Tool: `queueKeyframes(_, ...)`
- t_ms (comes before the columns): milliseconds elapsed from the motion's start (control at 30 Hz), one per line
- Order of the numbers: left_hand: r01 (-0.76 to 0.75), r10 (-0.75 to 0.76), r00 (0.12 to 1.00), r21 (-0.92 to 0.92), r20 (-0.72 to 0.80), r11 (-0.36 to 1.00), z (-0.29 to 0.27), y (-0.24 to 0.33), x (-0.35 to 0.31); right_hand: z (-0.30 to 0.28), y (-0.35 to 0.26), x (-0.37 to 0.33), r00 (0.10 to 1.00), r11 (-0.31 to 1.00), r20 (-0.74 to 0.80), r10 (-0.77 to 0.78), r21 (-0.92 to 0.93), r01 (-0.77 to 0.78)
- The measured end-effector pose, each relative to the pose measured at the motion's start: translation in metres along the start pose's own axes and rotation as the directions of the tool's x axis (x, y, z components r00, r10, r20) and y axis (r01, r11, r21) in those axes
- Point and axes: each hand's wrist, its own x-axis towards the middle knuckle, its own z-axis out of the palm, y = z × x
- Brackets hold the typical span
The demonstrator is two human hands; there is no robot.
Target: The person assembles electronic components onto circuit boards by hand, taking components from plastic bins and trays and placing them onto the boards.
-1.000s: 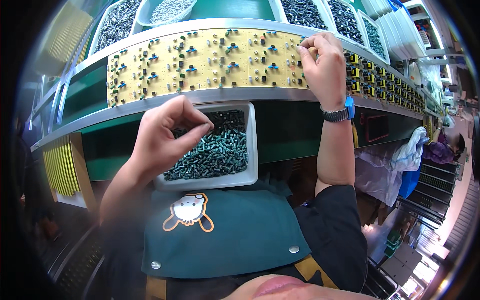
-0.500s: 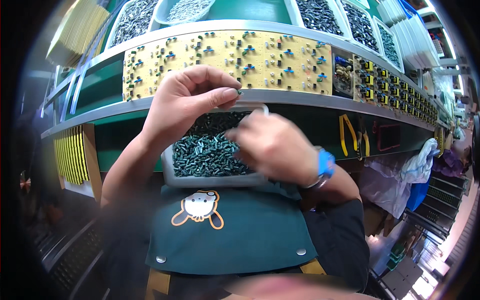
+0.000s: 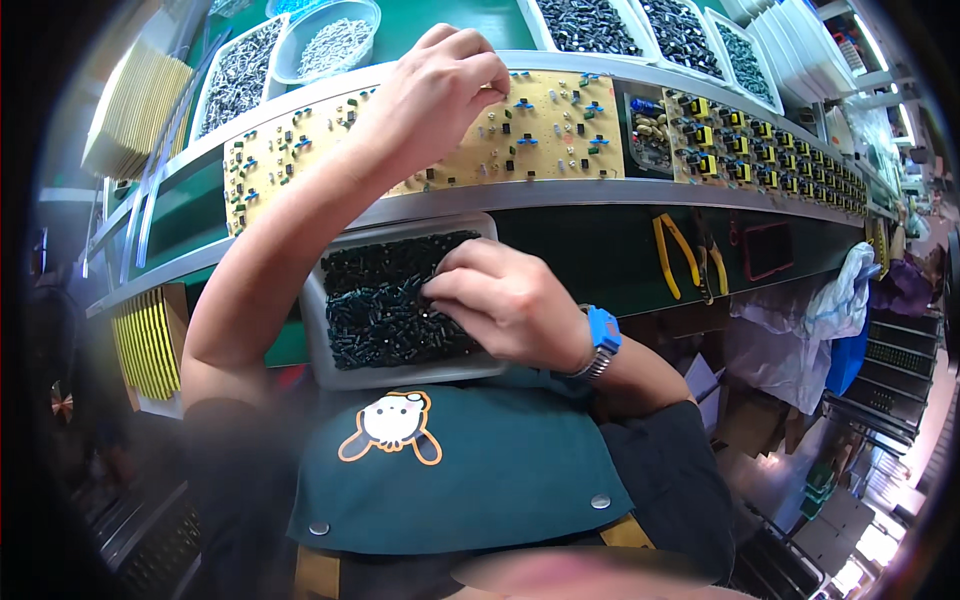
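My left hand (image 3: 440, 90) reaches over the tan circuit board panel (image 3: 580, 150), fingertips pinched together close above its parts. Whatever is between those fingertips is hidden by the hand. My right hand (image 3: 510, 300) is at the right side of a white plastic tray (image 3: 335, 377) with its thumb and fingers closed together among the small dark green cylindrical components (image 3: 390, 325). What they pinch is too small to make out. The board carries rows of small black, blue and green parts.
Beyond the rail stand white bins of components (image 3: 590, 28) and a round tub of pale parts (image 3: 335, 45). Boards with yellow-black parts (image 3: 760, 155) continue along the rail at right. Yellow-handled pliers (image 3: 667, 255) lie right of the tray. Stacked yellow strips (image 3: 146, 345) stand at left.
My left hand has moved up and forward from above the tray to over the board. My right hand has lowered into the components. The tray appears slightly further left.
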Motion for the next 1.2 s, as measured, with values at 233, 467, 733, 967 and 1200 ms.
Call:
queueKeyframes(233, -0.006, 0.006, 0.999, -0.002, 0.032, 1.000, 0.003, -0.001, 0.002, -0.036, 0.001, -0.012, 0.952, 0.934, -0.118, 0.281, 0.260, -0.244)
queueKeyframes(467, -0.012, 0.012, 1.000, 0.018, -0.002, 1.000, 0.005, 0.001, -0.002, -0.042, 0.007, -0.009, 0.910, 0.913, -0.231, 0.345, 0.307, -0.268)
queueKeyframes(733, 0.346, -0.197, 0.844, -0.227, 0.499, 0.910, -0.074, 0.053, -0.022, -0.057, 0.006, -0.013, 0.817, 0.782, -0.265, 0.513, 0.536, -0.317)
queueKeyframes(967, 0.162, -0.042, 0.608, -0.072, 0.793, 0.984, -0.089, 0.087, -0.094, -0.069, 0.016, -0.012, 0.787, 0.605, -0.175, 0.592, 0.741, -0.290)
queueKeyframes(1200, 0.267, -0.055, 0.604, -0.137, 0.795, 0.954, -0.087, 0.082, -0.101, -0.077, 0.026, 0.001, 0.810, 0.795, -0.316, 0.493, 0.542, -0.273)
